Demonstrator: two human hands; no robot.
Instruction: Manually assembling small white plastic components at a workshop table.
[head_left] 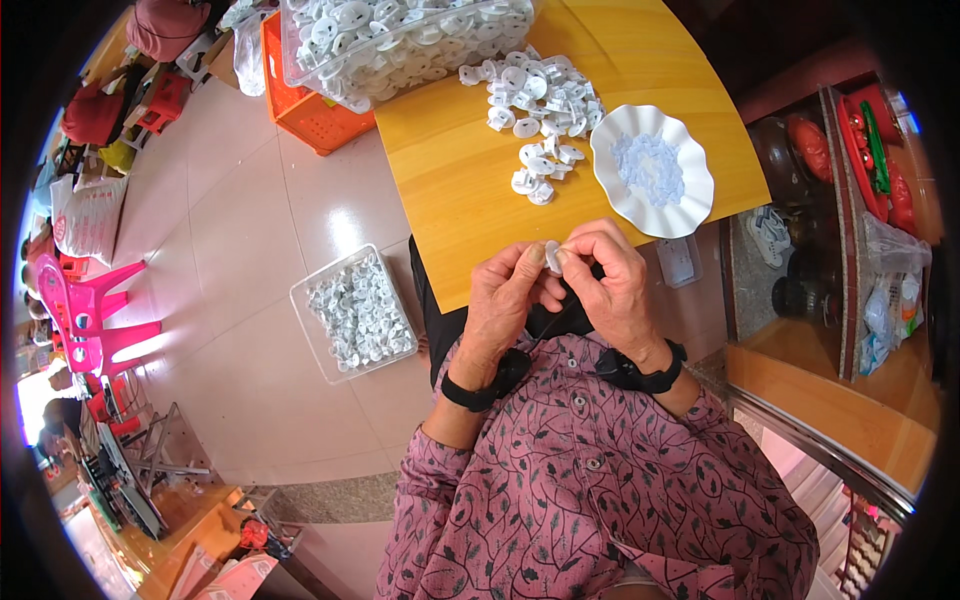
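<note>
Between my two hands, just off the table's near edge, is a small white round plastic part [552, 257]. My left hand [510, 290] pinches it from the left with thumb and finger. From the other side my right hand [607, 275] closes on it, fingertips pressed together; whether they also hold a smaller piece is hidden. Beyond my hands lies a loose pile of similar white plastic parts [545, 95] on the yellow table [440, 200]. A white wavy-rimmed dish [698, 200] with small translucent pieces [650, 168] sits to the right of the pile.
A clear bin [400, 50] heaped with white parts stands at the table's far left, by an orange crate [310, 120]. On the floor to my left is a clear tray [385, 360] of white parts. Pink stool [90, 310] lies farther left; shelves [800, 345] stand at right.
</note>
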